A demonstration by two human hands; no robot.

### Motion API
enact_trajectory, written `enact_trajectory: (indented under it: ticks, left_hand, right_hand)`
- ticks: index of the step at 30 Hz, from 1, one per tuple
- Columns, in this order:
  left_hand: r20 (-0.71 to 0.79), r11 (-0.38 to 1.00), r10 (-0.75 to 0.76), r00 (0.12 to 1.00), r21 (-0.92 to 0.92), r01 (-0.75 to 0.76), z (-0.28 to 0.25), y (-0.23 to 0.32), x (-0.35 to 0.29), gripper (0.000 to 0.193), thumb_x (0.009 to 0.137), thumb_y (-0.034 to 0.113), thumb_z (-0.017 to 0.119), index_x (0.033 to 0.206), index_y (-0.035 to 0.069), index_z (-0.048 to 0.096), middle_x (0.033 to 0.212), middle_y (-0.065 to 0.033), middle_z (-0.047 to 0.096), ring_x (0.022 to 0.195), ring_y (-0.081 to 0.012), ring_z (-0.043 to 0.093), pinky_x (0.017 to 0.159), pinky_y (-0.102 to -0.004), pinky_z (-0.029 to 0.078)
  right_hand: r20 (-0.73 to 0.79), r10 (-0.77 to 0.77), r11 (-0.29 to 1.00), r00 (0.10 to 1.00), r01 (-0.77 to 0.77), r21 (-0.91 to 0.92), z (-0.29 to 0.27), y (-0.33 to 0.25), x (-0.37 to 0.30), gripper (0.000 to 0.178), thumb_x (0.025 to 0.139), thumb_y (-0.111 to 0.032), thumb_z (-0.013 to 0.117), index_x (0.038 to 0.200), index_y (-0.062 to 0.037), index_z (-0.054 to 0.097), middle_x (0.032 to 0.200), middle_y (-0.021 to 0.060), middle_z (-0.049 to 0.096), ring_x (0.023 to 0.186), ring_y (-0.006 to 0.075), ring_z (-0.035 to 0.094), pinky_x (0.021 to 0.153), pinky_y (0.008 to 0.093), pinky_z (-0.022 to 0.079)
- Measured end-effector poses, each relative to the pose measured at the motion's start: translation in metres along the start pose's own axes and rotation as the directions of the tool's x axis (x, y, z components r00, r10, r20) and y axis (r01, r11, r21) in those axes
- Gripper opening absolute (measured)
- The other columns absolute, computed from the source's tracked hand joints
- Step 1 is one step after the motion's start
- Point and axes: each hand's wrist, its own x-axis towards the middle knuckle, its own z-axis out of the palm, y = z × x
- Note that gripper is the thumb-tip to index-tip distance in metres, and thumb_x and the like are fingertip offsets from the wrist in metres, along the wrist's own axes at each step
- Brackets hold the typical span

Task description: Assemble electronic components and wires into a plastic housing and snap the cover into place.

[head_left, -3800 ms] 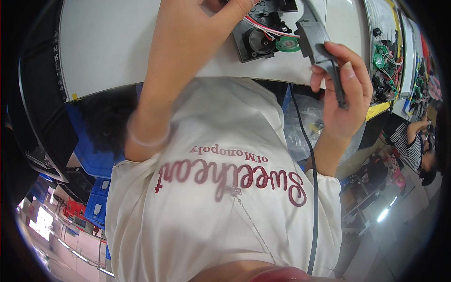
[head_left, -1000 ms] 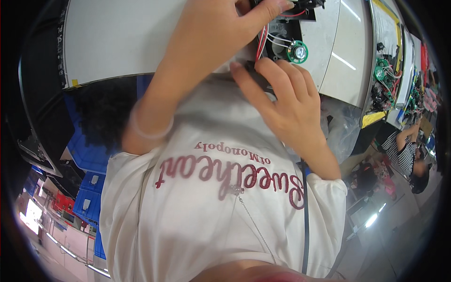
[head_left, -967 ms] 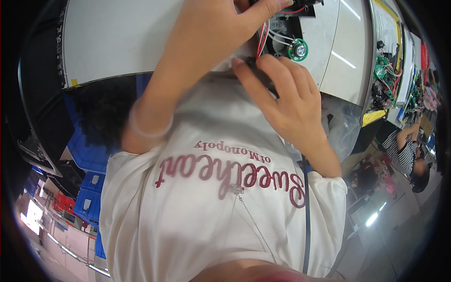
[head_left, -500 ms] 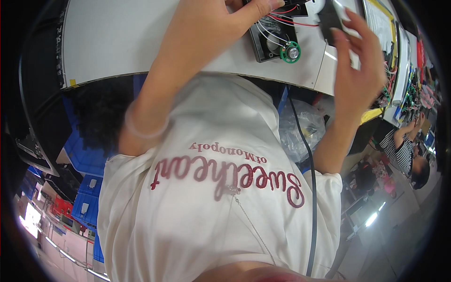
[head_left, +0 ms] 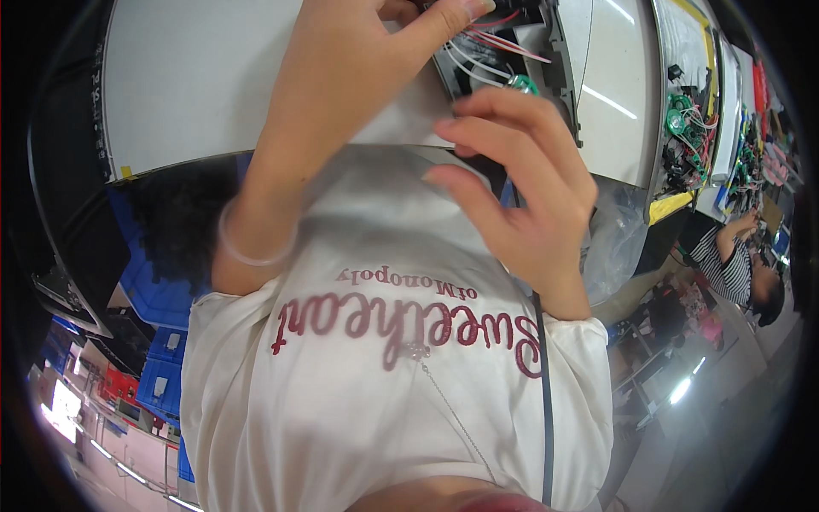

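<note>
A long white workbench (head_left: 222,77) runs across the top of the view, with blue bins (head_left: 162,299) stacked below its edge and, far off past the right fingers, a second bench strewn with green circuit boards (head_left: 682,119) where another person in a striped sleeve (head_left: 734,269) is at work. The wearer's left hand (head_left: 358,60) reaches up onto the bench, its thumb and forefinger closed in a narrow pinch on a bundle of red and white wires (head_left: 490,38) that lead into a dark, open-framed assembly (head_left: 512,51) lying just beyond the fingertips; the pinch seems meant to keep the loose leads gathered and out of the way so the part beneath stays reachable. A thin bracelet (head_left: 256,247) circles that wrist. The right hand (head_left: 520,196) hangs just below the assembly with its fingers (head_left: 503,115) curled loosely and spread apart, holding nothing that can be seen; the index finger arches over a small green round part (head_left: 522,83) at the wires' end, close to it, though whether it touches cannot be told. A dark cable (head_left: 543,401) drops from under that wrist across the cream shirt (head_left: 392,384), kept clear of the working fingers.
</note>
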Motion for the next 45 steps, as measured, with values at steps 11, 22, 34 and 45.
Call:
enact_trajectory:
  ticks: [11, 22, 34, 45]
  left_hand:
    - [-0.03, 1.0, 0.003, 1.0, 0.028, -0.002, 0.001, -0.001, -0.004, 0.014, 0.087, 0.009, 0.066, 0.092, -0.004, 0.064, 0.087, -0.0087, 0.063, 0.078, -0.0118, 0.062, 0.071, -0.0236, 0.05]
    - [0.009, 0.999, -0.031, 0.999, -0.017, 0.031, 0.004, 0.004, -0.002, 0.014, 0.087, 0.009, 0.066, 0.093, -0.004, 0.064, 0.087, -0.0084, 0.064, 0.078, -0.0112, 0.061, 0.07, -0.0229, 0.049]
    - [-0.041, 1.0, -0.002, 0.999, 0.002, 0.002, 0.005, 0.001, -0.006, 0.014, 0.086, 0.007, 0.067, 0.092, -0.005, 0.064, 0.086, -0.0092, 0.064, 0.074, -0.0114, 0.061, 0.066, -0.0218, 0.048]
    - [-0.043, 0.991, -0.035, 0.998, 0.124, 0.04, 0.006, 0.001, -0.023, 0.015, 0.086, 0.006, 0.068, 0.097, -0.004, 0.066, 0.083, -0.0101, 0.064, 0.068, -0.0105, 0.06, 0.06, -0.0207, 0.046]
  right_hand:
    - [-0.112, -0.013, 0.952, 0.994, -0.022, -0.306, -0.013, 0.018, 0.004, 0.034, 0.065, 0.0, 0.077, 0.098, -0.0036, 0.067, 0.104, 0.0115, 0.058, 0.085, 0.0258, 0.062, 0.074, 0.0332, 0.052]
    - [-0.061, -0.094, 0.876, 0.994, 0.054, -0.48, -0.064, 0.038, 0.006, 0.029, 0.078, 0.005, 0.062, 0.103, -0.0054, 0.072, 0.115, 0.0143, 0.064, 0.096, 0.0205, 0.064, 0.078, 0.0323, 0.051]
    - [0.38, 0.026, 0.919, 0.924, 0.127, -0.372, -0.083, 0.061, 0.03, 0.046, 0.077, 0.01, 0.051, 0.118, -0.007, 0.065, 0.126, 0.0098, 0.06, 0.115, 0.0279, 0.056, 0.096, 0.0361, 0.044]
    - [0.423, 0.019, 0.94, 0.906, 0.128, -0.315, -0.068, 0.048, -0.026, 0.083, 0.072, -0.054, 0.067, 0.133, -0.0004, 0.052, 0.139, 0.0151, 0.051, 0.127, 0.0326, 0.047, 0.107, 0.0445, 0.03]
